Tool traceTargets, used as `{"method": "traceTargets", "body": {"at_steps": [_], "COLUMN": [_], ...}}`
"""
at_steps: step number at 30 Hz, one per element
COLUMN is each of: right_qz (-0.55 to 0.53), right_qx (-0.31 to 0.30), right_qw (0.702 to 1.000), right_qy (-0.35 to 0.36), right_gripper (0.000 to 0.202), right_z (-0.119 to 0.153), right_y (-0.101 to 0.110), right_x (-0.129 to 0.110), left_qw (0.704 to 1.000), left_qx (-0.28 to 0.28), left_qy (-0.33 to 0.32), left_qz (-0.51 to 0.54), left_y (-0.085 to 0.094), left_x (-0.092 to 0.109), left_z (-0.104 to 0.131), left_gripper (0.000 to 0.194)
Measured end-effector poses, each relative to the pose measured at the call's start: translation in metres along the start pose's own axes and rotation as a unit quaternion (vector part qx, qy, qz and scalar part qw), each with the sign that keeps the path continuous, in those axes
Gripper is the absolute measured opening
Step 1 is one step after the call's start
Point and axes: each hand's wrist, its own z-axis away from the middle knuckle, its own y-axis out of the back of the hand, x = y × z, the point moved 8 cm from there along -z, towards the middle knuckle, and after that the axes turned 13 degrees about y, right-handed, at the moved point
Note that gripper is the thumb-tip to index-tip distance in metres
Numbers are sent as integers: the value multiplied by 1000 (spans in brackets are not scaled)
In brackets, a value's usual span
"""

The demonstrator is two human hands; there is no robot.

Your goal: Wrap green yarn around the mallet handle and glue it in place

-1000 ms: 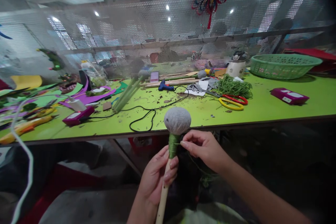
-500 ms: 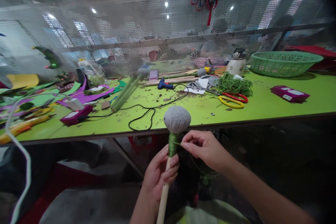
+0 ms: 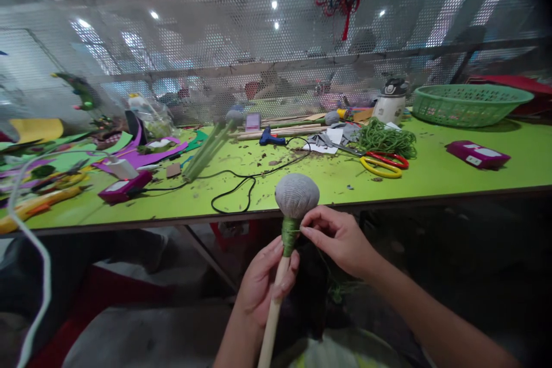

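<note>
Our left grip (image 3: pixel 260 283) is closed around the stick (image 3: pixel 273 319) below its grey ball (image 3: pixel 297 195), before the tabletop (image 3: pixel 414 181); our right grip (image 3: pixel 348 243) pinches green thread (image 3: pixel 289 236). We cannot read the purple box's (image 3: pixel 495 160) label (image 3: pixel 476 148).

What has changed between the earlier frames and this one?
The stick and its gray ball-shaped head have shifted slightly rightward in view, the left hand and right hand moving along. Nothing was taken hold of or let go: the left still grips the stick, the right still pinches the green strand. The scissors and green basket stayed put.
</note>
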Motion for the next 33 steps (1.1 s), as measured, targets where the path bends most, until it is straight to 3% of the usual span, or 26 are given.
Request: {"method": "traceTargets", "body": {"at_steps": [15,33], "right_qz": [-4,14], "right_qx": [-16,-2], "right_qw": [1000,1000], "right_qy": [-21,24], "right_gripper": [8,9], "right_z": [8,13], "right_y": [-9,-11], "right_x": [-8,3], "left_qw": [1000,1000], "left_qx": [19,6], "left_qy": [-6,-15], "left_qz": [10,6], "left_y": [4,0], "left_x": [1,1], "left_z": [-1,-1], "left_gripper": [15,12]}}
